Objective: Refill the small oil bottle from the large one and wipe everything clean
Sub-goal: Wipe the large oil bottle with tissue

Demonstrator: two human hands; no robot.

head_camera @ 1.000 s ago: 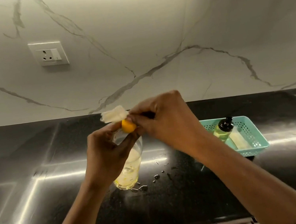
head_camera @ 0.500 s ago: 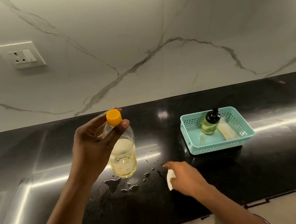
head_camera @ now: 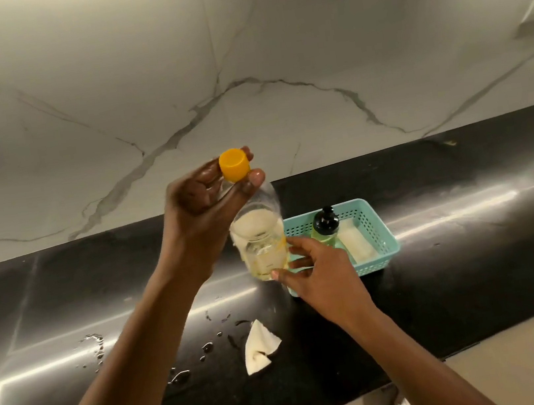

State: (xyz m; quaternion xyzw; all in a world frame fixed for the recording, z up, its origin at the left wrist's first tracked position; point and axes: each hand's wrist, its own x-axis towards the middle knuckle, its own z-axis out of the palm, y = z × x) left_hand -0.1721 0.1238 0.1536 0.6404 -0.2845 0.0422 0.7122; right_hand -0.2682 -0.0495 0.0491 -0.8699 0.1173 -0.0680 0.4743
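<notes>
My left hand (head_camera: pixel 204 197) grips the neck of the large clear oil bottle (head_camera: pixel 260 238), which has an orange cap (head_camera: pixel 234 165) and a little yellow oil at its bottom. The bottle hangs tilted above the black counter (head_camera: pixel 454 236). At the bottle's lower end my right hand (head_camera: pixel 317 272) touches the base with its fingertips. A crumpled white tissue (head_camera: pixel 259 347) lies on the counter below. The small oil bottle (head_camera: pixel 325 228), green with a black pump top, stands in a teal basket (head_camera: pixel 381 247).
Oil drops and smears (head_camera: pixel 207 346) dot the counter left of the tissue, with a larger wet patch (head_camera: pixel 94 346) further left. A white folded cloth (head_camera: pixel 356 241) lies in the basket. A marble wall rises behind. The counter's front edge runs lower right.
My right hand let go of the tissue on the counter and rose to the bottle's base. The left hand lifted the bottle higher and to the right, toward the basket.
</notes>
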